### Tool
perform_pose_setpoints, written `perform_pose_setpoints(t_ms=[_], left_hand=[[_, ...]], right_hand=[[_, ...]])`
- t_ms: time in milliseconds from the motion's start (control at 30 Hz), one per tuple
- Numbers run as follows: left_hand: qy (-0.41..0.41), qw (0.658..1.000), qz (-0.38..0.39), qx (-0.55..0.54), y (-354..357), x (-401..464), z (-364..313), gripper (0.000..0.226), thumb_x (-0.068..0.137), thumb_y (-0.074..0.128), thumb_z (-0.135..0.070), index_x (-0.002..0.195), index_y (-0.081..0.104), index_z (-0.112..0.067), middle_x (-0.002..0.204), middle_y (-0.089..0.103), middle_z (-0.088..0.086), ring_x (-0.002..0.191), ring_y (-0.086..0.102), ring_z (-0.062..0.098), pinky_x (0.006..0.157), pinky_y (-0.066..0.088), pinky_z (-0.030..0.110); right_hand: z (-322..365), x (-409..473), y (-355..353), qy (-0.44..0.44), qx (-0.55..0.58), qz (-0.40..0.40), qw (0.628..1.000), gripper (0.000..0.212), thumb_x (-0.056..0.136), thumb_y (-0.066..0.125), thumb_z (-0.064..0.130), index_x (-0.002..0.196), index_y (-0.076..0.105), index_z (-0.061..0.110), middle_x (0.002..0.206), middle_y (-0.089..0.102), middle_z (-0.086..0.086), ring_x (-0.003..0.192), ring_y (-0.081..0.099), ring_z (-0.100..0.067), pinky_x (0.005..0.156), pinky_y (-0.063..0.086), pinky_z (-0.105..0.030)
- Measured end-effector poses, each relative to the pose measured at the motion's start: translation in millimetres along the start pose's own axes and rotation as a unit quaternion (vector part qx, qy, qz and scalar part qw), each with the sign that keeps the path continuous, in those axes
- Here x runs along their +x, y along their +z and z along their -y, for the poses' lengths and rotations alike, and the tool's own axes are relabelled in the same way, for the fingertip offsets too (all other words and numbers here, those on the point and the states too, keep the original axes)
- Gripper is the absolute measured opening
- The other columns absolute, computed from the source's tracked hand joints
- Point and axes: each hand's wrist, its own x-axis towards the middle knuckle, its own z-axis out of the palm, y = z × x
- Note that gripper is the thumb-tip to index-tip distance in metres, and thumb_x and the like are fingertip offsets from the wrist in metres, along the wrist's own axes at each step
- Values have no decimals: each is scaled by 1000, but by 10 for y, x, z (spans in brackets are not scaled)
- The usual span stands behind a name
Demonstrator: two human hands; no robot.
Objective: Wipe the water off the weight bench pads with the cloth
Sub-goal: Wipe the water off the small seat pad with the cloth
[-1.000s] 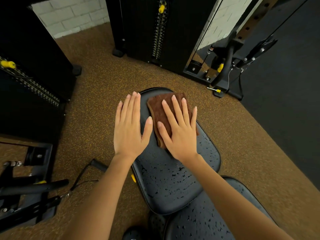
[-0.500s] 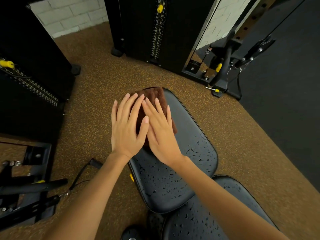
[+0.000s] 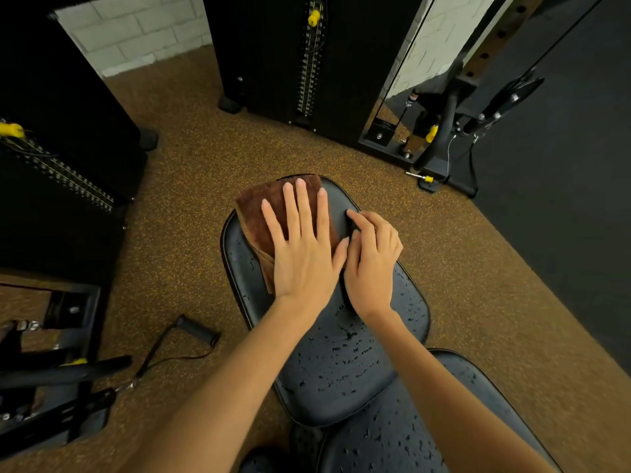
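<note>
A folded brown cloth (image 3: pixel 259 216) lies on the far left end of the black front bench pad (image 3: pixel 341 370). My left hand (image 3: pixel 304 254) presses flat on it, fingers straight and spread. Beside it to the right, my right hand (image 3: pixel 372 264) rests on the bare pad with its fingers bent and holds nothing. Water drops cover the near half of this pad and the second pad (image 3: pixel 409 438) closest to me. The pad's far end around the cloth looks dry.
A cable handle (image 3: pixel 198 331) lies on the brown speckled floor left of the bench. Weight-stack machines stand ahead (image 3: pixel 307 63) and at the left (image 3: pixel 61 165). A black machine frame (image 3: pixel 51 387) sits at lower left, a rack base (image 3: pixel 444 138) at upper right.
The cloth slid from the pad's right side to its far left end. My left hand took over pressing it, and my right hand came off it onto the bare pad.
</note>
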Motion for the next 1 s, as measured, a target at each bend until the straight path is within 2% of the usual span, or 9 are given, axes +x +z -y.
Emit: perform_pose_setpoints(t_ms=[233, 400, 500, 567, 700, 867, 933, 1000], left_hand=[[79, 996, -14, -40, 29, 24, 360, 68, 103, 15, -52, 156, 1, -11, 161, 5, 22, 149, 6, 37, 116, 11, 62], [-90, 991, -23, -97, -20, -125, 469, 61, 104, 13, -40, 155, 6, -6, 160, 11, 21, 149, 11, 35, 118, 16, 55], [-98, 990, -10, -96, 20, -419, 397, 60, 104, 14, -36, 154, 8, -2, 160, 10, 21, 149, 8, 35, 118, 14, 56], [-53, 995, 1, -83, 58, -658, 306, 61, 104, 15, -35, 153, 9, 0, 160, 10, 22, 149, 8, 36, 118, 12, 57], [93, 994, 37, -44, 119, -938, 177, 63, 103, 15, -36, 153, 2, 0, 160, 4, 24, 149, 4, 38, 119, 8, 57], [275, 959, 47, -57, 90, -559, 561, 62, 103, 24, -45, 155, 14, -13, 161, 14, 11, 150, 11, 26, 120, 11, 49], [292, 954, 38, -62, 56, -350, 750, 61, 102, 26, -48, 155, 16, -18, 161, 14, 6, 150, 12, 23, 121, 12, 48], [250, 965, 21, -71, 22, -214, 836, 60, 102, 28, -46, 155, 19, -19, 162, 15, 7, 150, 12, 24, 121, 12, 48]], right_hand=[[-25, 5, -10, -23, 29, 0, 999, 31, 101, 46, 4, 130, 57, 6, 126, 54, -10, 116, 46, -25, 104, 37, -40], [-18, -3, 1, -19, 26, -3, 999, 32, 102, 42, 7, 130, 57, 7, 127, 54, -11, 117, 44, -26, 103, 38, -43], [-10, -4, 7, -18, 15, -2, 1000, 32, 102, 40, 8, 130, 57, 6, 127, 54, -11, 117, 44, -27, 102, 38, -44], [-9, -6, 13, -15, 5, 3, 1000, 34, 103, 38, 10, 131, 56, 7, 129, 54, -12, 117, 44, -29, 103, 39, -46], [-16, -11, 20, -14, -9, 13, 1000, 36, 104, 38, 14, 136, 54, 8, 137, 53, -12, 125, 44, -32, 108, 37, -49], [-35, -7, 34, -27, -7, 6, 1000, 37, 105, 40, 17, 137, 54, 7, 137, 54, -11, 127, 46, -31, 109, 36, -47], [-46, -7, 41, -30, -1, 2, 1000, 36, 104, 41, 16, 137, 54, 6, 136, 54, -11, 125, 46, -32, 108, 37, -47], [-54, -3, 41, -32, 0, -1, 999, 36, 104, 41, 15, 136, 55, 6, 135, 54, -12, 123, 47, -32, 108, 37, -46]])
